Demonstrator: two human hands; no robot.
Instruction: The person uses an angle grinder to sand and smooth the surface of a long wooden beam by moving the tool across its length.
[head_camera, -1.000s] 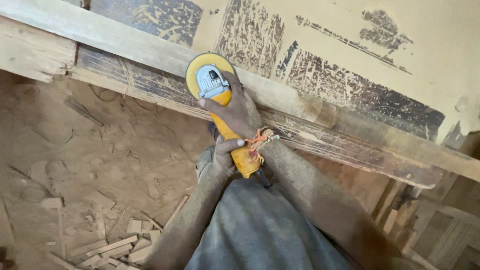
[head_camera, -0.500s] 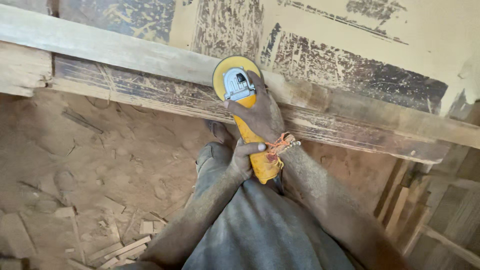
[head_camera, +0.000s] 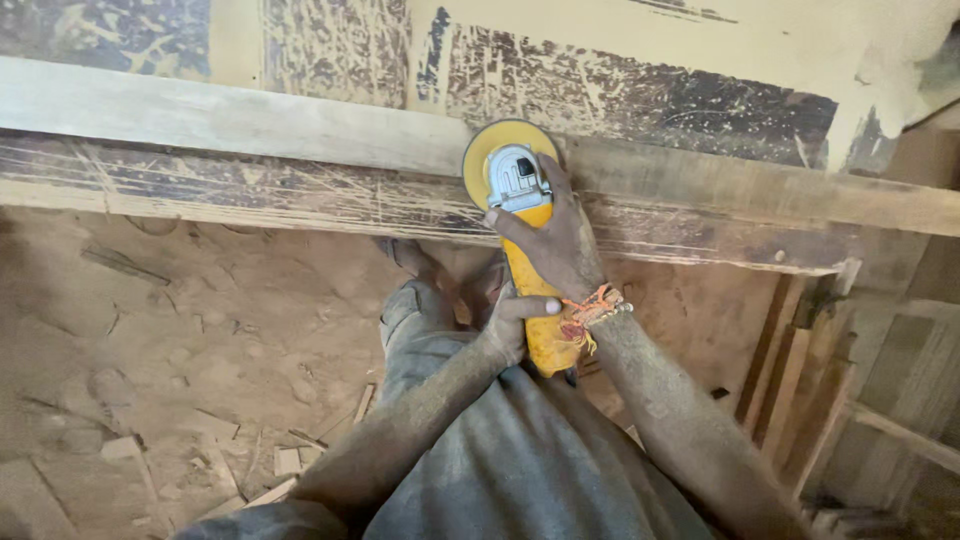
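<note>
two hands on one yellow angle grinder (head_camera: 528, 262). right hand (head_camera: 555, 240) clenched over body just behind grey gear head, likely to press disc down; left hand (head_camera: 508, 330) wrapped round rear of handle, likely to steady it. one yellow disc guard (head_camera: 480, 150) just beyond right hand fingertips, flat against scratched wooden beam (head_camera: 250, 165). one orange thread bracelet (head_camera: 595, 308) at right wrist. several wood offcuts (head_camera: 285, 462) on sawdust floor (head_camera: 170, 320), well left of and below left hand.

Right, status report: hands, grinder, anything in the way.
Right hand gripping the yellow grinder near its head; left hand on the rear handle. Disc on the wooden beam. Nothing blocking the beam.
</note>
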